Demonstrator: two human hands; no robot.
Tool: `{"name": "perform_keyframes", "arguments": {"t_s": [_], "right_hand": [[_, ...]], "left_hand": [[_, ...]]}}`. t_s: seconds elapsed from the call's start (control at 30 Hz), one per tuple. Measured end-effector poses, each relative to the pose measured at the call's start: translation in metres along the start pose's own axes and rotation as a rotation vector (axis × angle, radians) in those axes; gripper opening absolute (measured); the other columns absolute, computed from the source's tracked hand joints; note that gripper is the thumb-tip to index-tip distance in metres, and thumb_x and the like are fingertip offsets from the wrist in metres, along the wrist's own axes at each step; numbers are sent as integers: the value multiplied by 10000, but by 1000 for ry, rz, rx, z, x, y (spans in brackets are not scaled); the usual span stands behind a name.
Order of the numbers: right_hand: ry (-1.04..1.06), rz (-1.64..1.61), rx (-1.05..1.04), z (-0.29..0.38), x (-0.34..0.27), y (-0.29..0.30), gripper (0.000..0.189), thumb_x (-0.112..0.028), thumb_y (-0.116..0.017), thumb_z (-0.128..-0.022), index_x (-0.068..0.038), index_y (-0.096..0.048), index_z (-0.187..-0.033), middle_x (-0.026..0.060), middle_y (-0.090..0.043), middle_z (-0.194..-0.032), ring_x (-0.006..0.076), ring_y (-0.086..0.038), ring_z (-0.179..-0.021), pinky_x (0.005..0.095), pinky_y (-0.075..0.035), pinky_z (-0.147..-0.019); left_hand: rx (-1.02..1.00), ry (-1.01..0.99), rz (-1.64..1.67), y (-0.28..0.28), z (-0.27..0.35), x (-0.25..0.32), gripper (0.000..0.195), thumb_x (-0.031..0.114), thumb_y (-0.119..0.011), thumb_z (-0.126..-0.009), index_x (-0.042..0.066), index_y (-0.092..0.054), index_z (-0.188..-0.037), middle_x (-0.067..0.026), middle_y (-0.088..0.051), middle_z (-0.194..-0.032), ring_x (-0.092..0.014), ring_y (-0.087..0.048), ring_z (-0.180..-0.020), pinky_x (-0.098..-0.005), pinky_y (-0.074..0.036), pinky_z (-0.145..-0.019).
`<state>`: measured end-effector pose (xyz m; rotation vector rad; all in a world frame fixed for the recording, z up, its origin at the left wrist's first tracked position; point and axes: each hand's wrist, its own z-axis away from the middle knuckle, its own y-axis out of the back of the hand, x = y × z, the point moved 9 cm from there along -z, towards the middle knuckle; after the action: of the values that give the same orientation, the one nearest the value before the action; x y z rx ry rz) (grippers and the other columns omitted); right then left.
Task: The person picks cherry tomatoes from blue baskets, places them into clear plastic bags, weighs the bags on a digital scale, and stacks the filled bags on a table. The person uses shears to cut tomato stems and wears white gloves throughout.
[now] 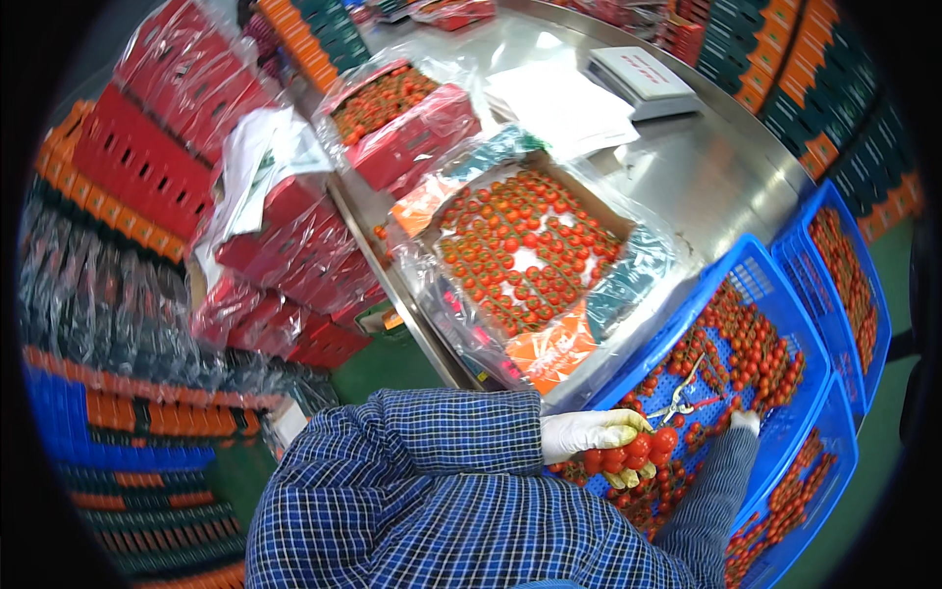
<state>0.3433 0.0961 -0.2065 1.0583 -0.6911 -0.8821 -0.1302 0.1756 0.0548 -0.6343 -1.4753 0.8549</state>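
My left hand (592, 436), in a white glove with yellowed fingers, holds a truss of cherry tomatoes (631, 453) over the near side of a blue plastic crate (802, 316). My right hand (745, 421), gloved in white, reaches into the crate at vine tomatoes; its fingers are mostly hidden, so its grip cannot be told. Between the hands, pruning shears (681, 407) with a red handle lie spread on the crate's contents. More tomato trusses (758, 353) fill the crate's far part. Left of it, a cardboard box lined with clear film holds rows of cherry tomatoes (526, 243).
On the steel table (736, 169) stand a scale (644, 81), white paper sheets (563, 107) and a red box of tomatoes (416, 129). Film-wrapped red boxes (287, 243) are stacked at the left. Further blue crates (846, 456) of tomatoes flank the right side.
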Motion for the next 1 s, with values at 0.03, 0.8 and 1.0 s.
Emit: {"name": "perform_keyframes", "arguments": {"t_s": [0.03,0.8,1.0], "right_hand": [[105,-13,126,-4,40,-12,313,-267,-598,-772,2,-676,-912,206,-694,-859,341,-672,-785,432,-540,-679],[517,-1270,-475,350,-452,158,111,-158,-569,-869,-46,-570,-877,42,-591,-747,131,-567,-595,258,-453,-520],[497,-792,-318,292,-596,131,268,-267,-659,-843,-9,-602,-887,105,-641,-701,159,-625,-640,331,-492,-567]], "left_hand": [[-37,-1,-18,0,0,7,612,488,-483,-950,57,-325,-1355,-195,-552,-1262,-243,-619,-1027,-385,-487,-894],[475,-529,169,223,257,274,603,245,-596,-922,67,-321,-1427,-169,-534,-1193,-229,-570,-930,-343,-513,-799],[641,-500,36,249,277,286,654,283,-583,-907,97,-293,-1463,-91,-501,-1311,-236,-577,-1058,-376,-515,-882]]}}
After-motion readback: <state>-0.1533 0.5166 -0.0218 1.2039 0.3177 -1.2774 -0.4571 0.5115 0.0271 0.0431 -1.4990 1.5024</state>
